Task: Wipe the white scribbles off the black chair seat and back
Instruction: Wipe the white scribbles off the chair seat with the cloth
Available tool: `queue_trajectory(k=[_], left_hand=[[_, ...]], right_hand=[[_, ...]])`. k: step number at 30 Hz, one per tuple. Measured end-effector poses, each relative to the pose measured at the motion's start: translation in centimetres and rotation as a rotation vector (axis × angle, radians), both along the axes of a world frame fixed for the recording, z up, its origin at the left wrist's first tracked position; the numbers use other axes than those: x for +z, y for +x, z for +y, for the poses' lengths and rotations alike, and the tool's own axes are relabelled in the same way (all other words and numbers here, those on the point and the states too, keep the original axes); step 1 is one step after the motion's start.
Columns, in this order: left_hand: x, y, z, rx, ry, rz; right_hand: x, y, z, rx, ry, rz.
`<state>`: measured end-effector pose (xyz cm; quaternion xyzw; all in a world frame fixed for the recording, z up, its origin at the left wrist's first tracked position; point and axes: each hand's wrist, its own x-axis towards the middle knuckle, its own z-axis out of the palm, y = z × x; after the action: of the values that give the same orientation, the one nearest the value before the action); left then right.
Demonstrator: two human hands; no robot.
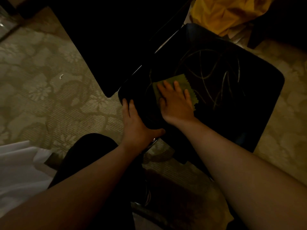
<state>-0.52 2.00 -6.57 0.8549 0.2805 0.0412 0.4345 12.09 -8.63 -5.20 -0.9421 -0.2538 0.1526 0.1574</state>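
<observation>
The black chair seat (232, 113) fills the centre right of the dim head view, its back (108, 47) rising at the upper left. White scribbles (216, 75) loop across the far half of the seat. A green cloth (181, 83) with a zigzag edge lies flat on the seat. My right hand (176, 103) presses down on the cloth with fingers spread. My left hand (137, 123) grips the seat's near left edge, thumb on top. Any scribbles on the chair back are lost in the dark.
Patterned beige carpet (49, 90) surrounds the chair. A yellow cloth or bag (229, 12) sits behind the seat at the top right. White fabric (18, 165) lies at the lower left, beside my dark-clad knee (93, 151). A small white scrap (61, 76) rests on the carpet.
</observation>
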Motion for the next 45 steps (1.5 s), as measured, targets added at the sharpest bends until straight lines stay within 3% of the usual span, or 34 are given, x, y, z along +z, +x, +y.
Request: queue_trajectory(k=[4, 11, 16, 23, 26, 34, 45], left_hand=[[0.4, 0.3, 0.5, -0.041, -0.036, -0.030], [-0.7, 1.2, 1.8, -0.081, -0.007, -0.022], [0.2, 1.7, 1.5, -0.057, -0.029, 0.027], [0.5, 1.5, 1.2, -0.116, 0.025, 0.095], [0.6, 1.9, 1.4, -0.136, 0.035, 0.123], [0.2, 2.7, 1.6, -0.171, 0.069, 0.152], [0.3, 1.9, -1.8, -0.390, 0.378, 0.094]], right_hand=[[0.2, -0.3, 1.2, 0.004, -0.024, -0.014], [1.3, -0.8, 2.6, 0.403, 0.003, 0.029], [1.1, 1.0, 3.6, 0.352, -0.013, 0.008], [-0.3, 4.5, 2.5, 0.057, -0.030, -0.037], [-0.2, 4.6, 1.9, 0.079, -0.064, -0.031], [0.6, 0.9, -2.1, 0.422, 0.018, 0.002], [0.1, 2.8, -5.6, 0.149, -0.082, -0.037]])
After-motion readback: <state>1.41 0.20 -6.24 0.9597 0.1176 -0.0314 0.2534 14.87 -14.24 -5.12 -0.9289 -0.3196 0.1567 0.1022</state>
